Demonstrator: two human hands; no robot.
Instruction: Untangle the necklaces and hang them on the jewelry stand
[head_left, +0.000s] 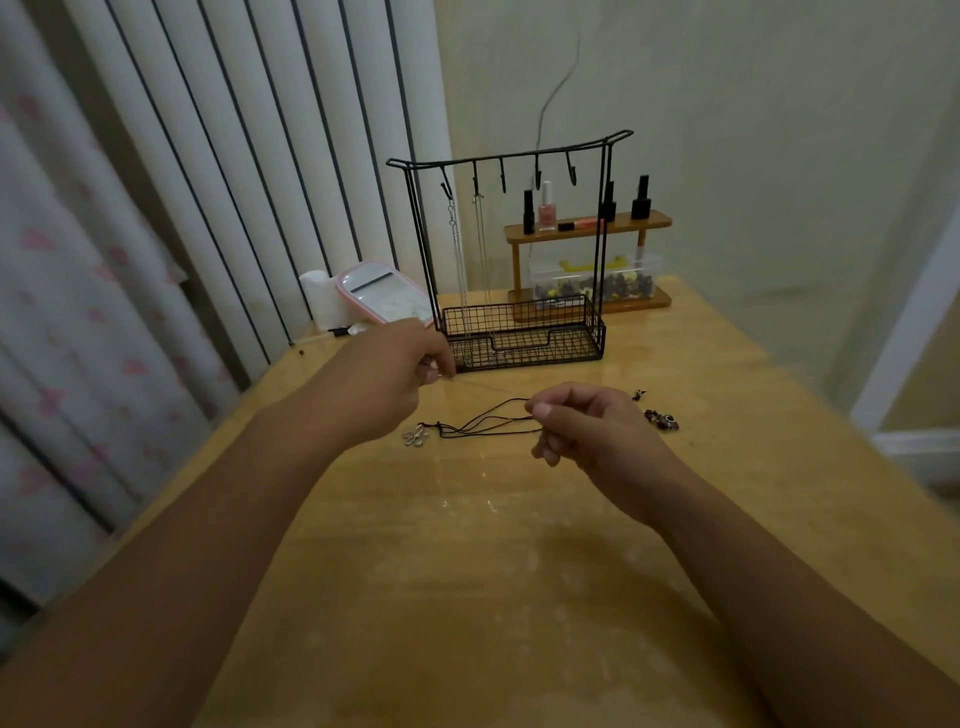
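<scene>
Right hand (576, 421) is pinching the black cord necklace (483, 423), fingers curled. Left hand (410, 371), at its 10 o'clock, pinches something thin, can't tell what.

Your left hand (402, 374) reaches forward with fingertips pinched together; your right hand (582, 421) is raised, fingers curled and pinching.

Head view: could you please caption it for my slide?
Both hands pull black cords apart before the jewelry stand.
</scene>
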